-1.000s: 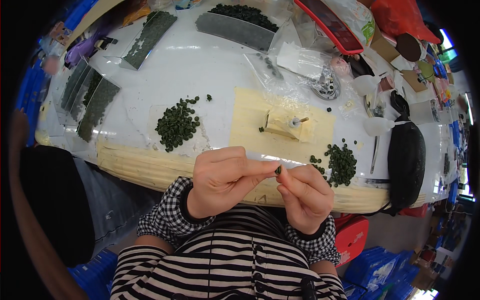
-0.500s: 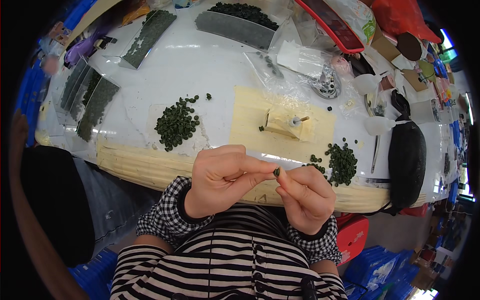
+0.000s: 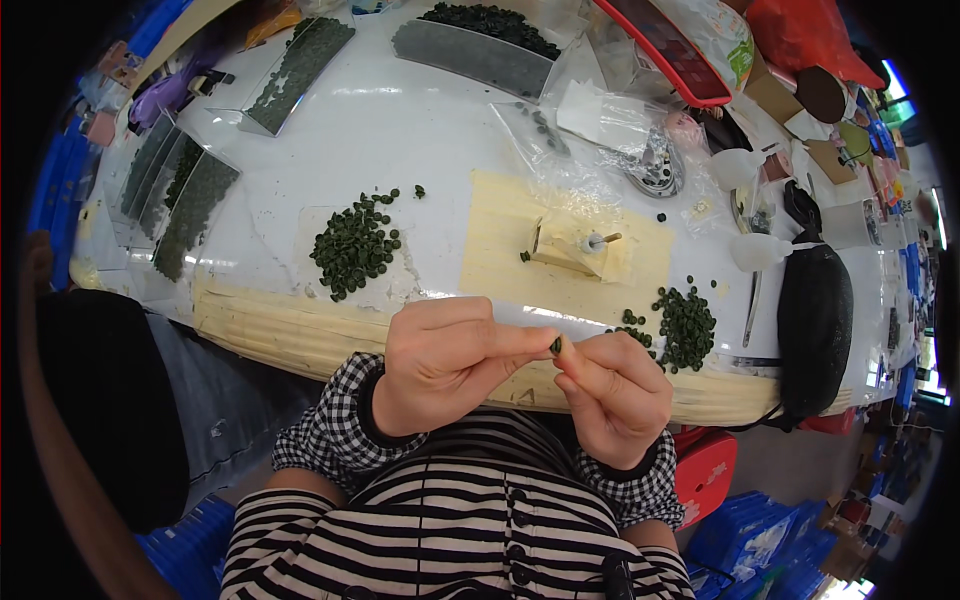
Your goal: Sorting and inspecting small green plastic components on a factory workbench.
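Observation:
At the table's near edge, my left hand and my right hand meet at the fingertips. Pinched between them is one small dark green disc, partly covered by the fingers. A pile of similar green discs lies beyond my left hand. Another pile of green discs sits beyond my right hand, with a few strays around it. Between the piles, a tape-wrapped block with a thin rod sticking out rests on a yellowish taped patch.
Clear trays hold dark pieces at the far middle, far left and left. Plastic bags, a red-edged device and a black pouch crowd the right. Someone's leg is at the left.
My left hand has dropped very slightly, and the disc has shifted a little between the fingertips. The right hand has barely moved. The piles look the same.

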A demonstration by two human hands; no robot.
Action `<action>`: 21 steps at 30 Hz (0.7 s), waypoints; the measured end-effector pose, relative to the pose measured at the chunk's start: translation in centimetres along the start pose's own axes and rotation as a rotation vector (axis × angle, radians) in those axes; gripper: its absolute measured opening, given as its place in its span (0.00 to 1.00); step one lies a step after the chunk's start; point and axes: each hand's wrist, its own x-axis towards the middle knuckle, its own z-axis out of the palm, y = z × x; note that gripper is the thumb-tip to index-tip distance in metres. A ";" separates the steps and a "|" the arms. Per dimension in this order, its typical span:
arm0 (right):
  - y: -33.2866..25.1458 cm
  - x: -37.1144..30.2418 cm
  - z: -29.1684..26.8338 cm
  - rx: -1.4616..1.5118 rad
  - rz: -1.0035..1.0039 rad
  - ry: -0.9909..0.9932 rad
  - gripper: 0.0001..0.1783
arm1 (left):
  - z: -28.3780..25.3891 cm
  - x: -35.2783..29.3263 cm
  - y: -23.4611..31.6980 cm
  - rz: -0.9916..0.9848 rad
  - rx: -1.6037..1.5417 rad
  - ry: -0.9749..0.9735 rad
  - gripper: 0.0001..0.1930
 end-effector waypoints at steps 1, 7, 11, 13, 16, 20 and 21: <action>0.0 0.0 0.0 0.002 0.000 -0.001 0.23 | 0.0 0.0 -0.1 0.011 0.001 0.004 0.12; 0.0 0.1 0.1 -0.013 -0.002 0.019 0.22 | -0.2 0.4 0.2 -0.046 -0.058 -0.006 0.12; -0.2 0.2 0.2 -0.016 0.003 0.026 0.21 | -0.5 0.6 0.4 -0.099 -0.090 -0.030 0.12; -0.2 0.2 0.2 -0.021 -0.003 0.028 0.21 | -0.5 0.5 0.4 -0.113 -0.093 -0.034 0.12; -0.3 0.3 0.2 -0.021 0.004 0.025 0.21 | -0.5 0.5 0.3 -0.106 -0.102 -0.035 0.12; -0.2 0.2 0.2 -0.014 0.008 0.027 0.21 | -0.5 0.5 0.2 -0.110 -0.108 -0.033 0.12; -0.2 0.2 0.2 -0.010 0.010 0.028 0.21 | -0.5 0.5 0.3 -0.113 -0.110 -0.032 0.12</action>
